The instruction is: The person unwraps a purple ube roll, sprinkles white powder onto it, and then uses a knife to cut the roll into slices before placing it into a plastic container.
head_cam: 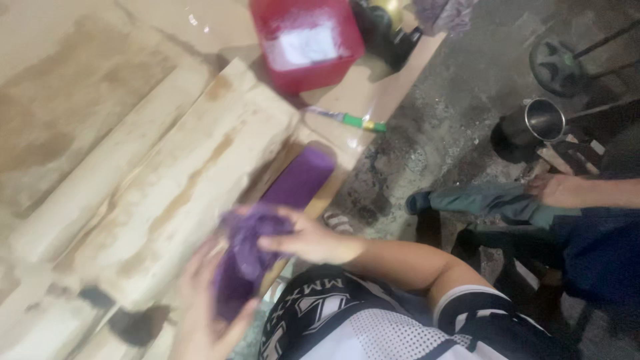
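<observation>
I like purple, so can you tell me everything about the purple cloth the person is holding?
The purple cloth looks soft and thin, like fabric, and it is crumpled into a loose, wrinkly bunch. The picture is blurry, so no pattern or edges show clearly. The right hand grips its top from the right side, and the left hand supports it from below. It sits at the edge of the pale wooden boards, just in front of a flat purple block lying there.

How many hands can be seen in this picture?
3. The left hand and right hand hold a purple cloth at bottom centre; another person's hand is at the right. More may be hidden.
</observation>
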